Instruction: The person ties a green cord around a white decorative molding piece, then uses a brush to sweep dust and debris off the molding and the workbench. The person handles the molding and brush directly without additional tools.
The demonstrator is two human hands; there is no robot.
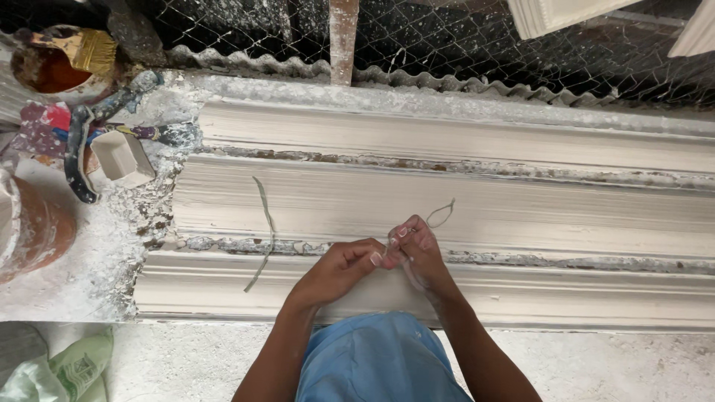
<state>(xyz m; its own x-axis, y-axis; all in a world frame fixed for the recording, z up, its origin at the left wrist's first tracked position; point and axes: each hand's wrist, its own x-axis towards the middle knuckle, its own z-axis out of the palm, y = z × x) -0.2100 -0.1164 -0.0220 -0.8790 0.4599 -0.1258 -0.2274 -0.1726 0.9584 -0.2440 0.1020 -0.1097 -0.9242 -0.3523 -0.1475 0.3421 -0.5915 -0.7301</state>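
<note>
Fibre strand point(441, 214), thin and pale, loops up from between my fingertips, over the white plaster moulding point(447, 201) that runs across the bench. My right hand point(418, 249) is closed on its lower end, thumb and fingers pinched tight. My left hand point(339, 269) is curled nearly closed and meets the right at the fingertips, pinching the same strand. A second loose strand point(265, 231) lies well to the left on the moulding. Further left sit a small white tub point(123, 156), a brush point(82, 48) resting in a pot point(45, 71), and spattered tools.
</note>
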